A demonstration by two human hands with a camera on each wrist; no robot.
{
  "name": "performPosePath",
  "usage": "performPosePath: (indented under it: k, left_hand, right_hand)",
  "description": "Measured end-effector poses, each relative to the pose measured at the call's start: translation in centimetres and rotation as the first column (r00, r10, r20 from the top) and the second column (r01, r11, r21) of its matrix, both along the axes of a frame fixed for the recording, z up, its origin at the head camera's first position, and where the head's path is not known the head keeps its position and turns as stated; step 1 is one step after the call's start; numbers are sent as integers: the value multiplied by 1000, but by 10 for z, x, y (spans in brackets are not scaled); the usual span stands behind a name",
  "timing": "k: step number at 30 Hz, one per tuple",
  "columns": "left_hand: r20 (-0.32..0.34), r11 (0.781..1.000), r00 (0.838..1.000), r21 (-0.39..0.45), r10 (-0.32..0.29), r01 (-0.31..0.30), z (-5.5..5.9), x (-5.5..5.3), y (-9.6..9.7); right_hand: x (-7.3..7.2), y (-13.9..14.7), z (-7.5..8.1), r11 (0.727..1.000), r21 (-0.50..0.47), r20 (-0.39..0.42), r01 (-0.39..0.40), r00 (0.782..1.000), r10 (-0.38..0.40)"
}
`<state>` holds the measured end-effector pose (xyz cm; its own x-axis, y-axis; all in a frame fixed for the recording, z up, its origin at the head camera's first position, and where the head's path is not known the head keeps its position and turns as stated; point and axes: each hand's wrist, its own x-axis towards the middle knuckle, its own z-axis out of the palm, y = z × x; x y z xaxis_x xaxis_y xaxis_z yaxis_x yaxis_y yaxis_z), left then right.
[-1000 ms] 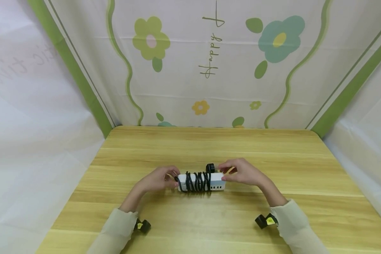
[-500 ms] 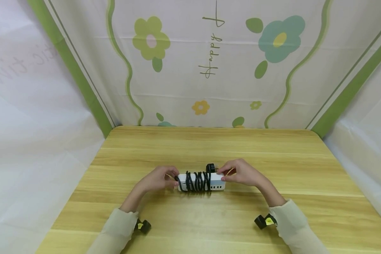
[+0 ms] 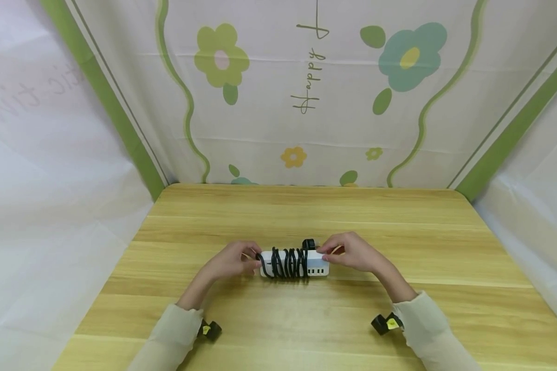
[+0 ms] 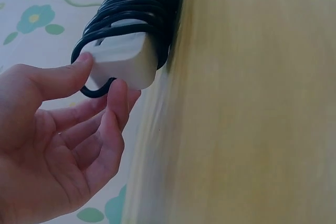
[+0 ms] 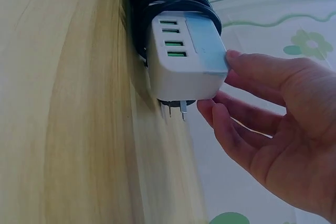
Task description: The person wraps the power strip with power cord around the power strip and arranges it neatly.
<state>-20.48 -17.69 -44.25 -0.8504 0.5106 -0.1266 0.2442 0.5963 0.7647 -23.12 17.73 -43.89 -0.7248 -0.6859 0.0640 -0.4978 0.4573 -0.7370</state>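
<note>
A white power strip (image 3: 317,263) lies crosswise between my hands, its black cord (image 3: 290,264) wound round it in several turns. USB ports (image 5: 177,54) show at its right end, beside a pale blue patch. My left hand (image 3: 232,261) pinches the left end; in the left wrist view the thumb is on an edge by a loop of cord. With thumb and fingers, my right hand (image 3: 355,253) holds the right end. Behind the strip sits the black plug (image 3: 308,244); its metal prongs (image 5: 182,109) show in the right wrist view. Whether the strip touches the table cannot be told.
The wood-grain table (image 3: 278,324) extends on all sides of the strip. A flowered white cloth (image 3: 260,118) hangs behind it, with white cloth at both sides. Black wrist cameras (image 3: 212,330) sit below the beige sleeves (image 3: 422,319).
The right fingers have closed in from near the plug onto the strip's end. The strip has shifted slightly up in the head view, and its port side shows a little more.
</note>
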Motion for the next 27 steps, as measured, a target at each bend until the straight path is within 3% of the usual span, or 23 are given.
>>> performPosePath:
  k: [7, 11, 17, 27]
  left_hand:
    - [23, 997, 996, -12, 83, -82, -1, -1, 7]
    - [68, 993, 990, 8, 121, -122, -3, -6, 12]
    - [196, 991, 974, 48, 116, -128, -3, -13, 13]
    - [203, 991, 970, -8, 133, -134, 3, -20, 11]
  right_hand:
    - [0, -3, -5, 997, 43, -52, 63, 997, -60]
    - [-2, -6, -9, 989, 74, -73, 127, 990, -122]
    - [-4, -11, -8, 975, 96, -13, 198, 980, -198]
    - [-8, -21, -1, 966, 111, 49, 235, 969, -241]
